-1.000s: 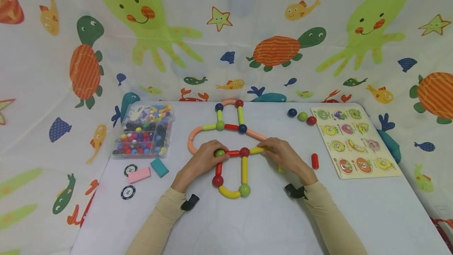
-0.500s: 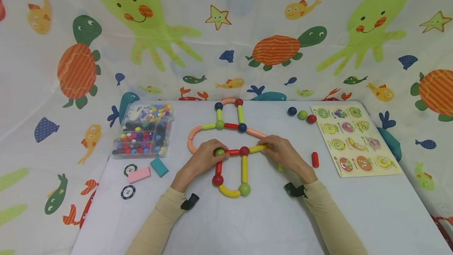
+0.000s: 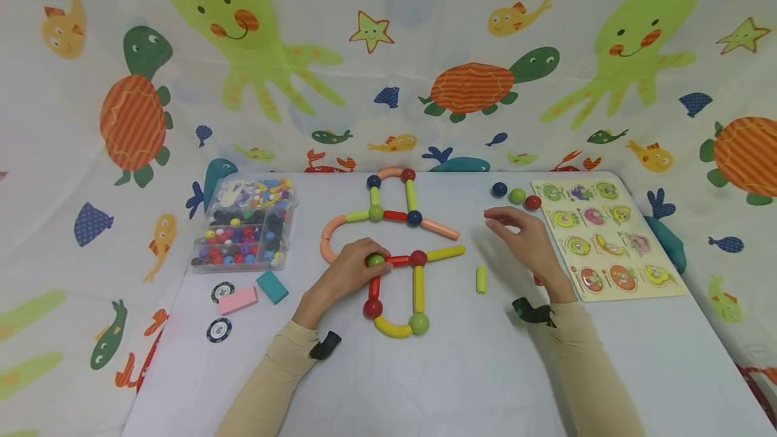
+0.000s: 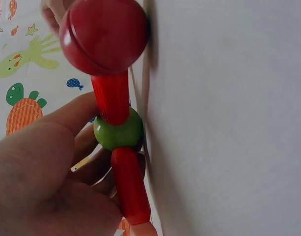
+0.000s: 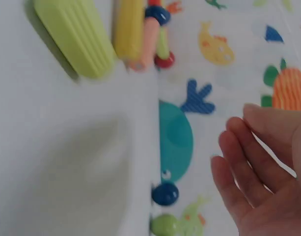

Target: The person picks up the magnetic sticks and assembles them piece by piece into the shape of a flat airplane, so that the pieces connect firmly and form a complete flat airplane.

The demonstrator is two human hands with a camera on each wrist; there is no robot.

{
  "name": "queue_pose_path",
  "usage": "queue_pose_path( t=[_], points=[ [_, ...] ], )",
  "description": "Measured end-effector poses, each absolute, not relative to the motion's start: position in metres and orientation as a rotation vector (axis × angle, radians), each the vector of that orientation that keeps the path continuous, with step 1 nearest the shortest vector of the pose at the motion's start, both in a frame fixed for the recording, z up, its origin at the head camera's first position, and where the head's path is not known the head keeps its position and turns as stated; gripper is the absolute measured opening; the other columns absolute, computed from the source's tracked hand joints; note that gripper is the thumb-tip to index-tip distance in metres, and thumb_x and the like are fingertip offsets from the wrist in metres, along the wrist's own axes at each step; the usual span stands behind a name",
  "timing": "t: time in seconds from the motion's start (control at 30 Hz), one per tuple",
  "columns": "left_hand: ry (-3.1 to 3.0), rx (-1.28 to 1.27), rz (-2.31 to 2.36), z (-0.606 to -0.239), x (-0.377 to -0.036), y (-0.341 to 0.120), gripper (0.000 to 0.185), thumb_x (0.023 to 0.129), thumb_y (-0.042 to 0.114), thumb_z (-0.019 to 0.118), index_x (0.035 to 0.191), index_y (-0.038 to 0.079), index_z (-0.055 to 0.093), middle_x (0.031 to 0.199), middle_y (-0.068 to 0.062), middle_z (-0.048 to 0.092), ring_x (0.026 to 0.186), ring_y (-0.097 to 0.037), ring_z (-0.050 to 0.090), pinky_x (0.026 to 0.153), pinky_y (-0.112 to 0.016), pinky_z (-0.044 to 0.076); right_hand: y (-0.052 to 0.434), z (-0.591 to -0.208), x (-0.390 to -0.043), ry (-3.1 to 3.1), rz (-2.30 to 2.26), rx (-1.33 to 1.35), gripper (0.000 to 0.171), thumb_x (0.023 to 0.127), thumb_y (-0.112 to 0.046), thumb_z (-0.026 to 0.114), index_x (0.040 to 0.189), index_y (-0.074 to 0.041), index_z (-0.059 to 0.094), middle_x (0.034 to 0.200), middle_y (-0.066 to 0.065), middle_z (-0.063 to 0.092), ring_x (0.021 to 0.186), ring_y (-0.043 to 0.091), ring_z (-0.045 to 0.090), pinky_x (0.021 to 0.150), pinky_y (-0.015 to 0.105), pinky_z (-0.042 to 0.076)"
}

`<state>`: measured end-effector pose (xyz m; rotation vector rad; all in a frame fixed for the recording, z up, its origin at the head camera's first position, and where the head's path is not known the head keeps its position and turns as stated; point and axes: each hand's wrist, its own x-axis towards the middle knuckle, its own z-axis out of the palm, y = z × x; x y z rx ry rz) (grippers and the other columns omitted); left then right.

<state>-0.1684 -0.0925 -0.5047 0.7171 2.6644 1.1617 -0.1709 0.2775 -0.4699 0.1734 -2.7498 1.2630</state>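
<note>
My left hand (image 3: 347, 270) pinches a green magnetic ball (image 4: 118, 130) at the left of a figure of balls and sticks lying on the table. Red sticks (image 4: 130, 189) join that ball, one leading to a red ball (image 4: 105, 34). From another red ball (image 3: 419, 258) a straight yellow stick (image 3: 446, 253) points right, its far end free. Above it a peach stick (image 3: 440, 228) slants from a navy ball (image 3: 414, 218). My right hand (image 3: 527, 243) hovers right of the figure, fingers relaxed and nothing in them. Below left of it lies a loose lime stick (image 3: 481, 279).
Loose navy (image 3: 499, 189), green (image 3: 517, 195) and red balls (image 3: 532, 202) sit at the back right, beside a fruit puzzle board (image 3: 607, 238). At left stand a bead box (image 3: 245, 224), pink (image 3: 238, 300) and teal blocks (image 3: 272, 287), and poker chips (image 3: 219, 330).
My right hand has let go of the yellow stick and moved right, uncovering the lime stick and now mostly hiding a loose red stick. The left hand stays on the green ball.
</note>
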Motion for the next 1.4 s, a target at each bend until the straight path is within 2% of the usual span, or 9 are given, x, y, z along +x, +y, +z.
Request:
queue_pose_path(
  t=[0.13,0.23,0.43,0.67,0.93,1.07,1.27,1.4],
  points=[
    [2.668,0.711,1.161,-0.506,-0.169,-0.093,0.024,0.091,0.022,0.078,0.112,0.012,0.075,0.106,-0.001,0.07,0.096,-0.015,0.062,0.089,-0.033,0.055,0.305,-0.461,-0.183,-2.593,1.328,-0.008,0.037,0.101,-0.039,0.062,0.129,-0.015,0.068,0.127,0.006,0.068,0.108,0.005,0.062,0.095,0.016,0.047],
    [2.672,0.715,1.156,-0.507,-0.169,-0.093,0.024,0.09,0.023,0.078,0.111,0.012,0.075,0.106,-0.001,0.07,0.097,-0.015,0.062,0.09,-0.033,0.055,0.322,-0.456,-0.193,-2.483,1.399,-0.167,0.041,0.099,-0.042,0.064,0.131,-0.017,0.068,0.129,0.005,0.068,0.106,-0.001,0.061,0.089,0.01,0.045],
    [2.677,0.727,1.162,-0.507,-0.167,-0.092,0.023,0.091,0.024,0.078,0.111,0.014,0.075,0.106,0.001,0.07,0.096,-0.013,0.061,0.09,-0.032,0.055,0.35,-0.463,-0.215,-2.343,1.553,-0.473,0.05,0.095,-0.048,0.067,0.135,-0.019,0.066,0.125,-0.008,0.068,0.11,-0.001,0.059,0.091,0.015,0.043],
    [2.662,0.728,1.17,-0.507,-0.166,-0.092,0.023,0.091,0.022,0.078,0.112,0.013,0.075,0.107,0.0,0.07,0.097,-0.014,0.062,0.091,-0.034,0.054,0.36,-0.471,-0.227,-2.525,1.55,-0.742,0.057,0.096,-0.045,0.067,0.142,-0.013,0.059,0.123,-0.004,0.063,0.105,0.003,0.053,0.087,0.02,0.043],
    [2.674,0.729,1.16,-0.505,-0.166,-0.093,0.023,0.091,0.023,0.078,0.111,0.013,0.075,0.107,0.001,0.07,0.098,-0.013,0.062,0.091,-0.034,0.055,0.362,-0.473,-0.232,-2.705,1.509,-0.7,0.053,0.099,-0.037,0.065,0.144,-0.009,0.057,0.137,0.01,0.057,0.103,0.013,0.053,0.082,0.023,0.044],
    [2.666,0.732,1.164,-0.504,-0.166,-0.093,0.023,0.09,0.023,0.078,0.111,0.013,0.075,0.107,0.0,0.071,0.098,-0.014,0.062,0.092,-0.034,0.055,0.362,-0.473,-0.231,-2.784,1.442,-0.683,0.052,0.099,-0.036,0.065,0.143,-0.008,0.057,0.142,0.016,0.055,0.108,0.02,0.053,0.087,0.028,0.043],
    [2.674,0.726,1.161,-0.504,-0.166,-0.092,0.023,0.09,0.023,0.078,0.111,0.013,0.075,0.107,0.0,0.07,0.098,-0.014,0.062,0.092,-0.034,0.055,0.36,-0.472,-0.229,-2.861,1.348,-0.626,0.052,0.099,-0.039,0.065,0.139,-0.006,0.059,0.139,0.021,0.058,0.12,0.031,0.05,0.1,0.042,0.041],
    [2.673,0.725,1.153,-0.505,-0.166,-0.093,0.023,0.091,0.023,0.078,0.112,0.012,0.075,0.108,-0.001,0.07,0.098,-0.015,0.062,0.093,-0.035,0.054,0.358,-0.473,-0.225,-2.858,1.322,-0.599,0.053,0.1,-0.039,0.063,0.14,-0.004,0.058,0.138,0.022,0.059,0.121,0.032,0.051,0.098,0.04,0.042]
  ],
)
